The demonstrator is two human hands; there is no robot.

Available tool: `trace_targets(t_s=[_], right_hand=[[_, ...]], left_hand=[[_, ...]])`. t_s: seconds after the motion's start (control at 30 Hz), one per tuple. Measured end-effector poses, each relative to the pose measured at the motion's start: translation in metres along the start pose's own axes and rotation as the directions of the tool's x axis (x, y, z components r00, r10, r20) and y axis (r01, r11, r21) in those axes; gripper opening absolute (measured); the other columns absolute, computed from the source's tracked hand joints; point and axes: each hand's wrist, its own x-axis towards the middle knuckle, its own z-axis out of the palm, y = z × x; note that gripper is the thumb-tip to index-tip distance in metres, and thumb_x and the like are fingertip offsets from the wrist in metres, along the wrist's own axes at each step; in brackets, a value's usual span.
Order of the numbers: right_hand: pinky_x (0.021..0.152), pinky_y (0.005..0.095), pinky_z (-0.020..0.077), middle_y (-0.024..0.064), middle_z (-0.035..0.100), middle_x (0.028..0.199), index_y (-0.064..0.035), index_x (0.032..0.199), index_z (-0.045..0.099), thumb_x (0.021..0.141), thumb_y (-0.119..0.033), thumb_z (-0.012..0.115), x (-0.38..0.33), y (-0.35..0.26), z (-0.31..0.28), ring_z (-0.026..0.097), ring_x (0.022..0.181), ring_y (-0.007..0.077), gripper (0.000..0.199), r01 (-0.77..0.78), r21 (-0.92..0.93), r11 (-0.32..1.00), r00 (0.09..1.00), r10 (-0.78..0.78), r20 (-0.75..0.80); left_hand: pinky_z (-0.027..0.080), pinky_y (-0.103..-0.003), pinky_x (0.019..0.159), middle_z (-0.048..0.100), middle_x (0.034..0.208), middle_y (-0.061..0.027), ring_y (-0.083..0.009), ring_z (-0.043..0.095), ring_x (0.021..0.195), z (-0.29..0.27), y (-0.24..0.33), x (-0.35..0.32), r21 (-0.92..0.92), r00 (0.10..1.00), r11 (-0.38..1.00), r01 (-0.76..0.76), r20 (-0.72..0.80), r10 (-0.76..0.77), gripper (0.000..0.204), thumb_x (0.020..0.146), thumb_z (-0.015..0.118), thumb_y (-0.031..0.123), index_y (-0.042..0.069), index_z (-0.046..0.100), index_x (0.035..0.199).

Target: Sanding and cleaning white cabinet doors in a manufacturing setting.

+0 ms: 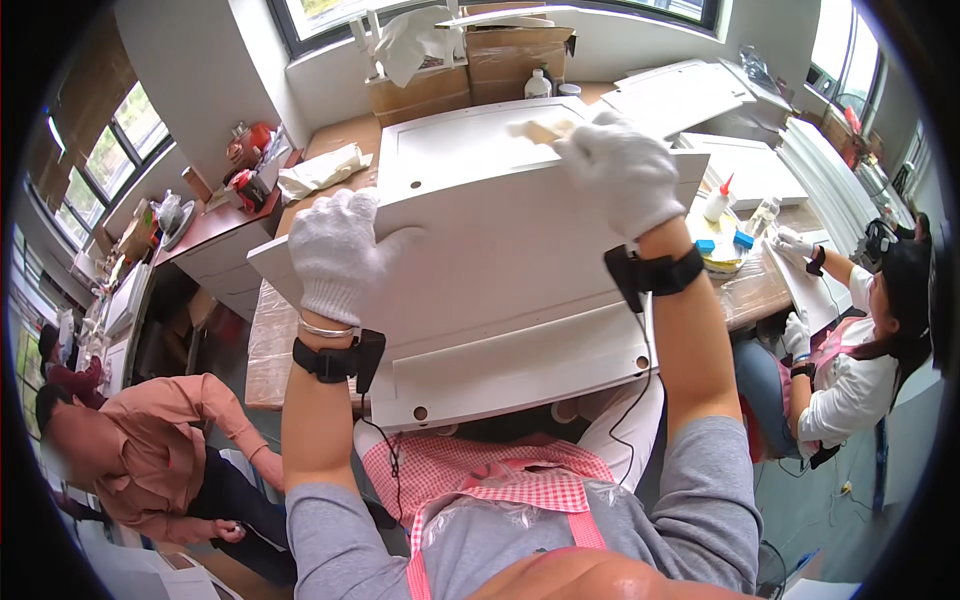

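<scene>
My left hand (340, 250), in a white knit glove, grips the upper edge of a white panel (500, 245), with its fingers over the edge and its thumb on the near face. The panel stands tilted in front of me. Closed near the panel's upper right edge, my gloved right hand (625, 175) holds a small flat tan piece (543, 131); motion blurs it, so its kind is unclear. Nearest my lap lies a white board (520, 372) with round holes at its ends. Another white framed panel (455, 140) lies behind the tilted one.
On the right stand a red-tipped glue bottle (718, 200) and blue blocks (743, 240) on a round container. White panels (680, 95) are stacked beyond. Cardboard boxes (515, 65) and a white bottle (538, 85) stand behind. Co-workers sit right (850, 370) and left (150, 440).
</scene>
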Motion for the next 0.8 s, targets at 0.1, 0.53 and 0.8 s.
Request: trace_targets(t_s=[0.1, 0.53, 0.8], right_hand=[[0.078, 0.0487, 0.0558, 0.0156, 0.071, 0.093, -0.008, 0.09, 0.08, 0.1, -0.038, 0.064, -0.009, 0.076, -0.032, 0.07, 0.086, 0.0359, 0.035, -0.281, -0.185, 0.942, 0.958, 0.265, -0.107], [0.083, 0.0441, 0.0529, 0.0114, 0.068, 0.093, -0.0064, 0.091, 0.076, 0.097, -0.031, 0.071, -0.02, -0.04, 0.003, 0.068, 0.09, 0.0323, 0.026, 0.21, 0.019, 0.977, 0.968, -0.205, -0.145], [0.078, 0.0396, 0.0499, 0.0101, 0.066, 0.091, -0.0022, 0.102, 0.074, 0.104, -0.04, 0.064, -0.029, 0.184, -0.033, 0.065, 0.085, 0.0245, 0.039, -0.316, -0.05, 0.948, 0.947, 0.312, -0.075]], left_hand=[[0.051, -0.046, 0.078, 0.069, 0.088, -0.0113, -0.0333, 0.068, 0.084, -0.007, -0.017, -0.014, -0.032, 0.996, 0.999, 0.025, -0.079, -0.028, 0.065, 0.074, 0.082, 0.065, 0.007, 0.072, 0.102], [0.055, -0.046, 0.075, 0.072, 0.084, -0.0167, -0.0345, 0.072, 0.079, 0.002, 0.047, 0.006, -0.197, 0.998, 0.978, 0.063, 0.011, -0.062, 0.061, 0.077, 0.077, 0.064, 0.007, 0.077, 0.096], [0.058, -0.04, 0.08, 0.073, 0.095, -0.0132, -0.0257, 0.071, 0.087, -0.029, -0.08, -0.061, -0.05, 0.954, 0.954, 0.295, 0.064, -0.292, 0.057, 0.079, 0.089, 0.054, 0.003, 0.075, 0.102]])
